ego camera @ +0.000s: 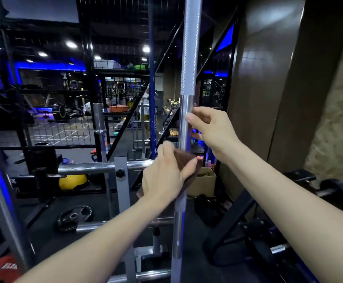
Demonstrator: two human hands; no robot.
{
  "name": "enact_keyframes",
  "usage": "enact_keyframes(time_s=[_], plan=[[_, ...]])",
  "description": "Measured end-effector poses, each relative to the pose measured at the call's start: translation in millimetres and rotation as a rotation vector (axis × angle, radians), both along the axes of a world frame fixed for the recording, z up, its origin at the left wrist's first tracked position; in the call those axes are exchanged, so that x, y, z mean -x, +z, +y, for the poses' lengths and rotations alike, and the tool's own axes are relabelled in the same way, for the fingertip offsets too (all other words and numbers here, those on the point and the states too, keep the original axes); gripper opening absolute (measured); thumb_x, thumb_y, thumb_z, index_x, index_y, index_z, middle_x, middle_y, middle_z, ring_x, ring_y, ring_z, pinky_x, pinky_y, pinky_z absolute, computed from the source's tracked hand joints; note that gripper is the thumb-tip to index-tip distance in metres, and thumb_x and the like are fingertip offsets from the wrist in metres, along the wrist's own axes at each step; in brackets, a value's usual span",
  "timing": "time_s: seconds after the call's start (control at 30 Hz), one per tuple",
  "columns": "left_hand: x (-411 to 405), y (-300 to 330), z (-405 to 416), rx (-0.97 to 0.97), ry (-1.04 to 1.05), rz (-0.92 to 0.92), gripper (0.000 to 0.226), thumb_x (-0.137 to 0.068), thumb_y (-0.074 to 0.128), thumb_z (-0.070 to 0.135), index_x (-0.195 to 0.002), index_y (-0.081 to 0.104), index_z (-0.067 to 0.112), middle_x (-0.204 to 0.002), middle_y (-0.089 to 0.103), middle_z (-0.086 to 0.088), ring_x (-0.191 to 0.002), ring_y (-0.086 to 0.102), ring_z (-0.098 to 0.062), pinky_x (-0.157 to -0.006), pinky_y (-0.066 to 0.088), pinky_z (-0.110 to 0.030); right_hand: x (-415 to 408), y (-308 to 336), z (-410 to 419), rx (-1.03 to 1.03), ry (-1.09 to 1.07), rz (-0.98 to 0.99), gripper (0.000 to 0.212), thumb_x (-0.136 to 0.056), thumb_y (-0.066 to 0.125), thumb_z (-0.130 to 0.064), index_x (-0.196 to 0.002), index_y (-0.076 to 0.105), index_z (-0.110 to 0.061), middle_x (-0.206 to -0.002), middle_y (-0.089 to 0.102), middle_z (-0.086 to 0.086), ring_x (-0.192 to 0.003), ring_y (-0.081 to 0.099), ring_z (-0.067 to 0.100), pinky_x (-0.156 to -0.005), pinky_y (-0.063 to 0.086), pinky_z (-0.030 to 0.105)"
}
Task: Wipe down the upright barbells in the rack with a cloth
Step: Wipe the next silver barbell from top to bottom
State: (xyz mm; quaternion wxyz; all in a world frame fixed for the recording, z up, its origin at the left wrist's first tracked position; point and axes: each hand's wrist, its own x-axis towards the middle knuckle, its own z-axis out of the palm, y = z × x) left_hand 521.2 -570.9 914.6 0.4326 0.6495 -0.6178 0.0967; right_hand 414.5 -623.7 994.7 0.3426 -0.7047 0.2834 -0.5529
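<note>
In the head view, an upright barbell (187, 82) runs from top centre down to the bottom of the frame. The right hand (211, 129) grips its smooth section at centre-right. Just below, the left hand (166, 172) clasps a brown cloth (187, 166) around the shaft.

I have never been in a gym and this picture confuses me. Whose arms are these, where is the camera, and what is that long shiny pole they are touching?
The camera sits on the person's head, looking forward and down, so the arms are their own. The pole is an upright barbell, a steel lifting bar stood on end. The right hand grips it to steady it. Just below, the left hand holds a brown cloth wrapped against the bar to wipe it. A weight plate lies on the floor at lower left.
</note>
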Motion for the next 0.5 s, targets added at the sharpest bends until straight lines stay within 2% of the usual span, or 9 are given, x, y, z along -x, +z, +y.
enact_keyframes(time_s=[0.07, 0.13, 0.27, 0.4, 0.5], plan=[[1.6, 24.4, -7.4, 0.096, 0.009, 0.044, 0.049, -0.085, 0.048, 0.060, -0.101, 0.032, 0.017, -0.108, 0.052, -0.003, -0.091, 0.060, -0.032, -0.063, 0.039, -0.038, -1.2, -1.4, -1.8, 0.034, -0.008, -0.002, 0.020, -0.093, 0.061, -0.016, -0.077, 0.061, -0.029, -0.074, 0.061, -0.010, -0.069, 0.054, 0.002, -0.066, 0.046, 0.020], [2.4, 27.3, -8.8, 0.093, 0.024, 0.042, 0.049, -0.085, 0.050, 0.058, -0.103, 0.033, 0.015, -0.107, 0.052, -0.004, -0.090, 0.060, -0.033, -0.062, 0.037, -0.037, -2.3, -3.1, -0.2, 0.040, -0.023, 0.002, 0.019, -0.093, 0.061, -0.017, -0.078, 0.062, -0.030, -0.075, 0.061, -0.012, -0.070, 0.054, 0.001, -0.070, 0.045, 0.022], [6.3, -26.8, 5.1, -0.115, 0.014, 0.032, 0.050, -0.084, 0.049, 0.059, -0.105, 0.034, 0.017, -0.107, 0.055, -0.002, -0.094, 0.061, -0.030, -0.073, 0.048, -0.042, -2.7, -8.3, 2.1, 0.016, -0.035, -0.013, 0.017, -0.096, 0.056, -0.019, -0.083, 0.065, -0.024, -0.079, 0.060, -0.005, -0.074, 0.051, 0.007, -0.070, 0.046, 0.028], [3.1, -31.8, 4.1, -0.156, 0.008, 0.054, 0.047, -0.086, 0.049, 0.059, -0.101, 0.032, 0.018, -0.106, 0.056, -0.001, -0.093, 0.061, -0.029, -0.072, 0.046, -0.039, -1.6, -6.0, 0.2, 0.063, -0.092, 0.067, 0.022, -0.096, 0.054, -0.020, -0.089, 0.064, -0.001, -0.076, 0.057, 0.003, -0.070, 0.050, 0.012, -0.070, 0.049, 0.040], [2.6, -14.2, 2.5, -0.070, -0.017, 0.013, 0.049, -0.085, 0.047, 0.061, -0.101, 0.034, 0.017, -0.106, 0.055, 0.000, -0.092, 0.061, -0.029, -0.070, 0.046, -0.040, -0.7, -5.2, -0.1, 0.075, -0.087, 0.064, 0.021, -0.096, 0.054, -0.019, -0.093, 0.064, -0.001, -0.077, 0.058, 0.002, -0.067, 0.049, 0.007, -0.068, 0.049, 0.035]])
